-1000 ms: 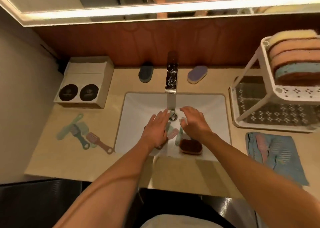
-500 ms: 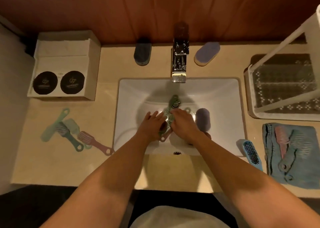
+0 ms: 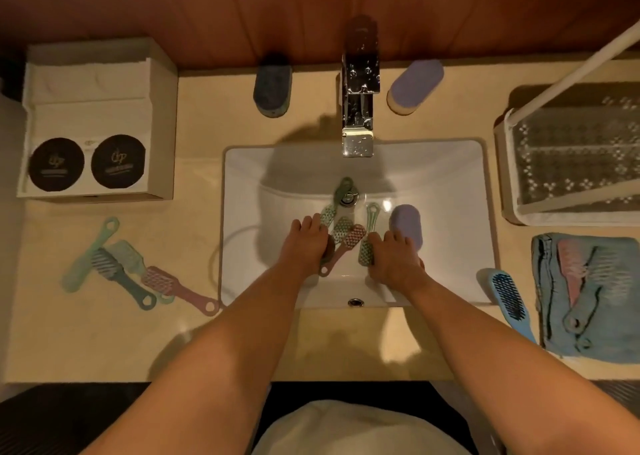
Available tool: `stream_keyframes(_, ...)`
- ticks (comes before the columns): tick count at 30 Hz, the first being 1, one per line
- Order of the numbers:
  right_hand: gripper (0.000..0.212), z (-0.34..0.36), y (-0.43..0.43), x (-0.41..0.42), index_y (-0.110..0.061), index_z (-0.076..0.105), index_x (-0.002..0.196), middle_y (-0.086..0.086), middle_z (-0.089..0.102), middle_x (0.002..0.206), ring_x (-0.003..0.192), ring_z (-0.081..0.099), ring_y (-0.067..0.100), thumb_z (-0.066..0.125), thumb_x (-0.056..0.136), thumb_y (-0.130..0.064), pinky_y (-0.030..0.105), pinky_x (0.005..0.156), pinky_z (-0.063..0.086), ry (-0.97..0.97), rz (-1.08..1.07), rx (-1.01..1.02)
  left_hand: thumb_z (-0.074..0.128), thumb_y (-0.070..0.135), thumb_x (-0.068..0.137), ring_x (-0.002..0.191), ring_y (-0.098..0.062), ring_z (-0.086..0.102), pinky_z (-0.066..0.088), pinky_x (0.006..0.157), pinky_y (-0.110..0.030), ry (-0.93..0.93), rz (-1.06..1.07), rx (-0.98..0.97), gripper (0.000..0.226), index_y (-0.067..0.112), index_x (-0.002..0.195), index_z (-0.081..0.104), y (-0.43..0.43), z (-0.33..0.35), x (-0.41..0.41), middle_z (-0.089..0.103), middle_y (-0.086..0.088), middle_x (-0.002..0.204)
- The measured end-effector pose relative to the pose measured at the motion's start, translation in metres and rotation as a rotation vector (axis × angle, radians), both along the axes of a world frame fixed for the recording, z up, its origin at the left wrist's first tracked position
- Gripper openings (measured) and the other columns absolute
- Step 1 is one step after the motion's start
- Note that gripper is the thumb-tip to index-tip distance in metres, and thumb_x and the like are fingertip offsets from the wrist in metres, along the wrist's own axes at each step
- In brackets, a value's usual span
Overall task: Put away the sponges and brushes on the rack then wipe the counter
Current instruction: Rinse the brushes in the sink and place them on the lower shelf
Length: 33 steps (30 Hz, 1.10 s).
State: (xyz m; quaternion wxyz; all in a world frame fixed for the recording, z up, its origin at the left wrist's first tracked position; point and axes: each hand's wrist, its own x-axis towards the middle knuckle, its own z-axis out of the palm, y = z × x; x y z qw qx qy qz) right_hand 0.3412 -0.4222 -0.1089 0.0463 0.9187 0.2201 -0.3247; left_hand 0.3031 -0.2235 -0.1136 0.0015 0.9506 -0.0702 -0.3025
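In the head view, the small brushes [image 3: 349, 240] are seen lying crossed in the sink [image 3: 450, 157] near the drain, with a purple sponge [image 3: 406, 224] just beside them. The left hand [image 3: 304, 243] is laid on them, fingers nearly straight and together. The right hand [image 3: 394, 260] is bent over a green brush [image 3: 366, 252] — whether it is pinched cannot be told. The brushes are judged light, stiff and probably slippery — best taken by the handle. The sponge is judged soft.
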Motion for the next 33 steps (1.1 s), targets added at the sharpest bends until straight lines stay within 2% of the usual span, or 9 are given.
stream_keyframes(5,0.041,0.005,-0.006,0.000,-0.012,0.051,0.124,0.009,0.057,0.126,0.121,0.049,0.029,0.058,0.090,-0.033,0.038,0.099,0.040,0.004,0.019,-0.049,0.074,0.039,0.080,0.129,-0.034,0.039,0.034,0.107,-0.041,-0.003,-0.031,0.002,0.082,0.005,0.142,0.033,-0.021,0.005,0.001,0.035,-0.018,0.145)
stream_keyframes(10,0.043,0.009,-0.013,-0.006,-0.011,0.049,0.129,0.015,0.049,0.132,0.123,0.042,0.033,0.055,0.092,-0.033,0.045,0.104,0.035,0.019,0.008,-0.099,0.074,0.033,0.082,0.131,-0.035,0.044,0.029,0.110,-0.049,0.002,-0.031,0.028,0.089,0.005,0.149,0.022,-0.031,0.011,-0.002,0.047,-0.016,0.142)
stream_keyframes(15,0.046,0.019,-0.028,-0.002,-0.013,0.046,0.129,0.016,0.043,0.136,0.126,0.039,0.035,0.062,0.088,-0.025,0.044,0.102,0.039,0.077,-0.055,0.009,0.079,0.024,0.078,0.113,-0.033,0.062,0.049,0.091,-0.046,0.026,0.177,-0.205,0.094,0.011,0.150,0.020,-0.034,0.020,-0.001,0.052,-0.014,0.136)
stream_keyframes(17,0.047,0.023,-0.035,-0.002,-0.014,0.045,0.127,0.014,0.051,0.132,0.122,0.045,0.033,0.064,0.086,-0.028,0.043,0.101,0.039,0.103,-0.070,0.038,0.079,0.026,0.078,0.111,-0.032,0.061,0.050,0.086,-0.041,0.044,0.259,-0.263,0.090,0.014,0.150,0.026,-0.035,0.025,-0.001,0.050,-0.013,0.136)
stream_keyframes(19,0.050,0.028,-0.040,-0.003,-0.015,0.047,0.126,0.010,0.055,0.128,0.121,0.049,0.031,0.066,0.085,-0.036,0.044,0.100,0.036,0.110,-0.075,0.036,0.078,0.026,0.079,0.115,-0.031,0.058,0.049,0.088,-0.039,0.048,0.296,-0.287,0.079,0.019,0.146,0.036,-0.036,0.028,-0.002,0.047,-0.011,0.137)
stream_keyframes(21,0.050,0.033,-0.044,-0.005,-0.017,0.050,0.127,0.009,0.053,0.128,0.122,0.047,0.030,0.065,0.086,-0.041,0.046,0.100,0.036,0.123,-0.084,0.048,0.075,0.024,0.082,0.119,-0.032,0.054,0.050,0.092,-0.042,0.040,0.315,-0.320,0.069,0.024,0.143,0.043,-0.038,0.030,-0.003,0.045,-0.011,0.138)
stream_keyframes(25,0.048,0.042,-0.054,-0.011,-0.014,0.049,0.131,0.012,0.046,0.132,0.125,0.041,0.032,0.064,0.091,-0.036,0.045,0.101,0.045,0.159,-0.157,0.214,0.069,0.021,0.088,0.127,-0.035,0.047,0.050,0.096,-0.048,0.025,0.336,-0.339,0.057,0.028,0.142,0.049,-0.043,0.036,-0.008,0.040,-0.011,0.143)
stream_keyframes(29,0.044,0.057,-0.060,-0.011,-0.013,0.050,0.122,0.012,0.055,0.121,0.112,0.052,0.032,0.066,0.088,-0.037,0.046,0.092,0.050,0.149,-0.168,0.313,0.068,0.019,0.091,0.133,-0.035,0.044,0.051,0.096,-0.053,-0.016,0.376,-0.415,0.045,0.026,0.134,0.057,-0.048,0.041,-0.012,0.032,-0.010,0.156)
stream_keyframes(33,0.040,0.075,-0.061,-0.007,-0.016,0.046,0.116,0.009,0.065,0.104,0.092,0.063,0.032,0.066,0.087,-0.035,0.046,0.080,0.054,0.188,-0.210,0.414,0.069,0.027,0.091,0.115,-0.025,0.059,0.050,0.088,-0.037,-0.083,0.382,-0.500,0.040,0.027,0.129,0.058,-0.057,0.058,-0.012,0.059,0.002,0.131)
